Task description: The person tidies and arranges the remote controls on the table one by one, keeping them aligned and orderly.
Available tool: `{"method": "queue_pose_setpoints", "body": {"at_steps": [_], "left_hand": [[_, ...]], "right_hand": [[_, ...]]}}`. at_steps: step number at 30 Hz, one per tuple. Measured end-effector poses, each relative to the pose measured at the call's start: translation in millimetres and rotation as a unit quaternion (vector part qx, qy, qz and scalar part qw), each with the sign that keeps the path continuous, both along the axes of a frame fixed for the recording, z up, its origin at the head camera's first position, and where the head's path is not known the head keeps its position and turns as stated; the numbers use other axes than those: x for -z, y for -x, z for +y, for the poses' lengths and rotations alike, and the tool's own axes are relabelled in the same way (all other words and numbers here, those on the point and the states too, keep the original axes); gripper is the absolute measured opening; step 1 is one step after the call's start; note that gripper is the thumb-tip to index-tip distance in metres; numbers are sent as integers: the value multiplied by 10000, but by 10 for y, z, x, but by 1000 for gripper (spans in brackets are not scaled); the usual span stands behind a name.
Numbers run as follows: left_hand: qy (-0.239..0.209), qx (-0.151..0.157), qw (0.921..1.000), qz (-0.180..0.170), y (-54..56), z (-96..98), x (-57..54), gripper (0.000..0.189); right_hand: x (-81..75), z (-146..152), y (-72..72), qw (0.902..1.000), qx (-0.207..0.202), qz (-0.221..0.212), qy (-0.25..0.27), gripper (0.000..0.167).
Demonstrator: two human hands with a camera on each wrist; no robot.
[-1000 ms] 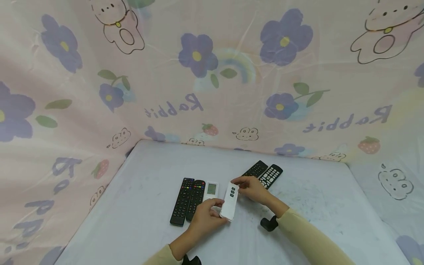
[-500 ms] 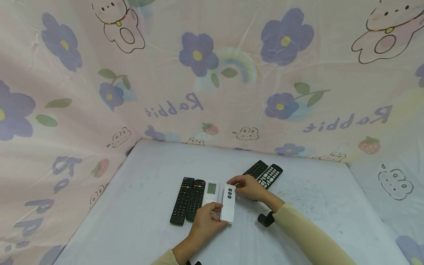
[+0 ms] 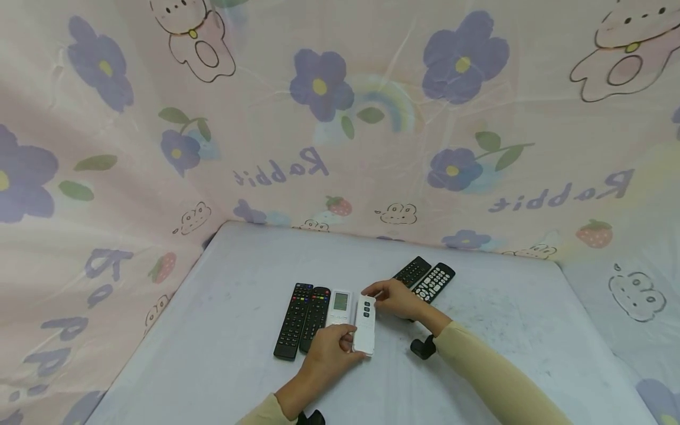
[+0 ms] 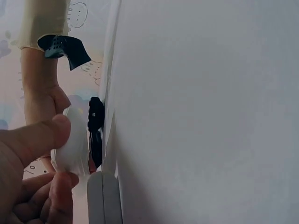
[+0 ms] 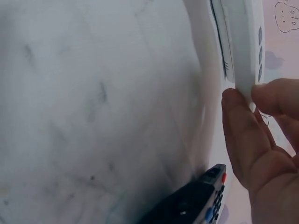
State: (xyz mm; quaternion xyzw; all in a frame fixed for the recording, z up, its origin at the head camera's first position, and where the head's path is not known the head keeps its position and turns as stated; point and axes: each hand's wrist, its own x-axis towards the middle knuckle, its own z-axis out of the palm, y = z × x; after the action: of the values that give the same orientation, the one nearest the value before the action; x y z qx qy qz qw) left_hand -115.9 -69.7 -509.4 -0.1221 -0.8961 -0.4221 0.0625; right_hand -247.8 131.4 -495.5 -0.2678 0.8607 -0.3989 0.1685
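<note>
A slim white remote control (image 3: 363, 335) with a few dark buttons is held between both hands, beside a white remote with a grey screen (image 3: 341, 301). My left hand (image 3: 325, 358) grips its near end; in the left wrist view the thumb and fingers pinch the white body (image 4: 74, 145). My right hand (image 3: 398, 299) pinches the far end, and the right wrist view has thumb and fingertips on either side of that tip (image 5: 245, 88). The lower part of the screen remote is hidden behind my left hand.
Left of the screen remote lie two long black remotes, an outer one (image 3: 293, 323) and an inner one (image 3: 316, 316). Behind my right hand are two more, a black one (image 3: 414, 270) and one with large white buttons (image 3: 435, 281). Patterned cloth (image 3: 372, 147) walls the white table (image 3: 223, 330).
Both hands have carried the slim white remote a little left, closer to the screen remote, and straightened its tilt. The other remotes stay where they were.
</note>
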Motion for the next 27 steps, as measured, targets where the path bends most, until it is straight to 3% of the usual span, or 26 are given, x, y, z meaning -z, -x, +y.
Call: {"method": "queue_pose_setpoints", "body": {"at_steps": [8,19,27], "left_hand": [[665,-228,9975,-103,48,-79,7,50],[1538,-411,9841,788,82,-104,20,49],[1723,-451,9798,914,109,-108,61,52]], "right_hand": [[-32,-23,2,10000,-61,-47,-45,35],[-23,-44,53,9998,-70,-102,-142,31],[-5,-42,54,9998,-87,-127,-106,31]]}}
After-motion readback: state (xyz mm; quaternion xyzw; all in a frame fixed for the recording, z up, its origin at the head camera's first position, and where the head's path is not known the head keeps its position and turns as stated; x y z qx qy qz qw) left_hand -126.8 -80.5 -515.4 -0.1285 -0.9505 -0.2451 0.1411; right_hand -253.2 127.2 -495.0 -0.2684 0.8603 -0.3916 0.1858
